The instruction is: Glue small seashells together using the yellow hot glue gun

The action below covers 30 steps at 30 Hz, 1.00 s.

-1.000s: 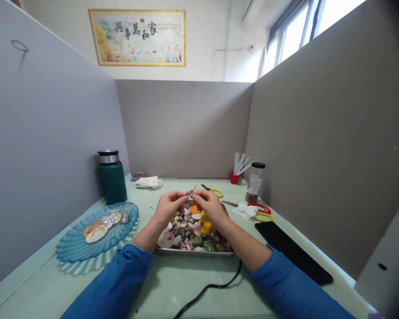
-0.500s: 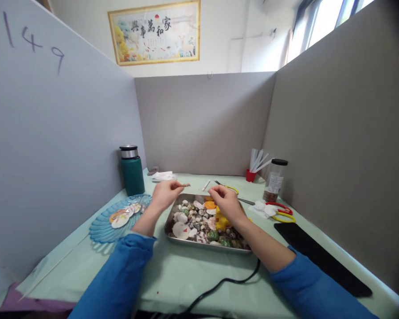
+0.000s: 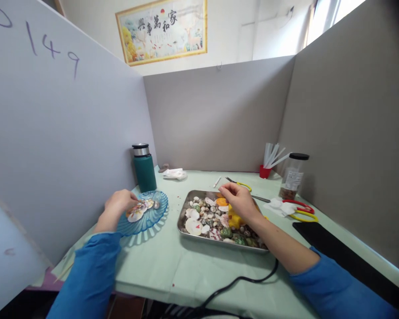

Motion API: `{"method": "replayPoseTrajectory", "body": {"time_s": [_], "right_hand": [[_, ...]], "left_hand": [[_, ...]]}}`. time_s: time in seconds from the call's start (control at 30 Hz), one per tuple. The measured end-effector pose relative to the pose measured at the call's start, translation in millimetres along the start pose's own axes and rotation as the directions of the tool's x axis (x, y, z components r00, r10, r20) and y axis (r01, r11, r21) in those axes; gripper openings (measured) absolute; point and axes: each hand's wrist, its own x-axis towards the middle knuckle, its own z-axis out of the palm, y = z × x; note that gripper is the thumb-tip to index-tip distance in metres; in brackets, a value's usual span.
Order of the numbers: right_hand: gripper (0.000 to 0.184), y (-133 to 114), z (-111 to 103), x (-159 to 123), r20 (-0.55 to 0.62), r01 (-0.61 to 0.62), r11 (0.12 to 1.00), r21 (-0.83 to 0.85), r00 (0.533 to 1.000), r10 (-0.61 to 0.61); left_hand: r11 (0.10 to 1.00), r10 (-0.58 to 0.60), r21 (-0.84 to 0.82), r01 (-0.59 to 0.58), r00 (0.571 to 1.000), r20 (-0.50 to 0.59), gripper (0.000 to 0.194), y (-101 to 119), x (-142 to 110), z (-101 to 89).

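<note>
My left hand (image 3: 120, 203) is closed in a pinch above the blue scalloped plate (image 3: 161, 210), its fingertips at the joined shells (image 3: 136, 213) lying there. The small brownish shell piece in that pinch blends with the shells below it. My right hand (image 3: 241, 201) hovers over the right rear of a metal tray (image 3: 182, 230), thumb and fingertips together; whatever they hold, if anything, is too small to see. Small snail shells, scallop shells (image 3: 193, 227) and green-banded shells (image 3: 226, 232) fill the tray. A yellow object (image 3: 234, 219) sits among them, partly hidden beneath my right hand.
A green bottle (image 3: 144, 170) stands behind the plate. To the right are red-and-yellow-handled scissors (image 3: 299, 208), white tissue (image 3: 281, 207), a black-lidded jar (image 3: 292, 177), a red cup of white sticks (image 3: 265, 171) and a black mat (image 3: 339, 248). A black cord (image 3: 239, 279) runs in front of the tray.
My hands were together over the tray, then parted. The left carried a small brownish piece leftward to the plate; the right stayed above the tray. The view has turned left.
</note>
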Motion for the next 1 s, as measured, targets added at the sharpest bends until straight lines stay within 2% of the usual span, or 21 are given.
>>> {"method": "replayPoseTrajectory", "body": {"time_s": [0.1, 0.2, 0.27, 0.33, 0.4, 0.47, 0.57, 0.67, 0.77, 0.9, 1.0], "right_hand": [[0.023, 0, 0, 0, 0.005, -0.007, 1.0, 0.014, 1.0, 0.007], [0.024, 0, 0, 0, 0.012, 0.002, 1.0, 0.032, 1.0, -0.002], [0.025, 0, -2, 1, 0.004, 0.019, 0.999, 0.033, 1.0, -0.019], [0.025, -2, -8, 2, 0.01, 0.052, 0.999, -0.001, 0.999, -0.052], [0.026, -7, -21, 3, 0.083, 0.107, 0.99, -0.092, 0.992, -0.099], [0.025, -12, -38, 2, 0.24, 0.186, 0.956, -0.225, 0.962, -0.131], [0.025, -18, -65, -3, 0.485, 0.313, 0.861, -0.402, 0.87, -0.089], [0.032, -16, -83, -9, 0.601, 0.345, 0.776, -0.528, 0.798, 0.054], [0.042, -9, -86, -15, 0.608, 0.366, 0.694, -0.62, 0.784, 0.129], [0.049, -2, -79, -21, 0.522, 0.335, 0.615, -0.714, 0.84, 0.15], [0.046, 0, -74, -24, 0.497, 0.305, 0.623, -0.72, 0.853, 0.157]], "left_hand": [[0.997, -0.062, 0.044, 0.06, 0.997, 0.052, 0.028, 2, -5, -3.7], [0.993, -0.073, 0.086, 0.076, 0.997, -0.04, 0.029, 10, -14, -16.4], [0.998, 0.013, 0.061, -0.007, 0.995, -0.094, 0.032, 22, -21, -25.9], [0.994, 0.104, 0.037, -0.1, 0.99, -0.097, 0.035, 43, -28, -32.4], [0.96, 0.278, 0.018, -0.278, 0.952, -0.129, 0.036, 72, -35, -33.7], [0.891, 0.45, -0.027, -0.454, 0.889, -0.083, 0.036, 107, -42, -28.8], [0.783, 0.622, -0.026, -0.622, 0.78, 0.064, 0.034, 157, -50, -12.8], [0.694, 0.695, 0.026, -0.72, 0.678, 0.241, 0.032, 193, -56, 8.0], [0.655, 0.691, 0.071, -0.752, 0.634, 0.347, 0.035, 209, -59, 28.2], [0.614, 0.727, 0.039, -0.789, 0.583, 0.363, 0.025, 208, -64, 48.4], [0.603, 0.754, -0.025, -0.797, 0.559, 0.345, 0.022, 203, -65, 56.7]]}}
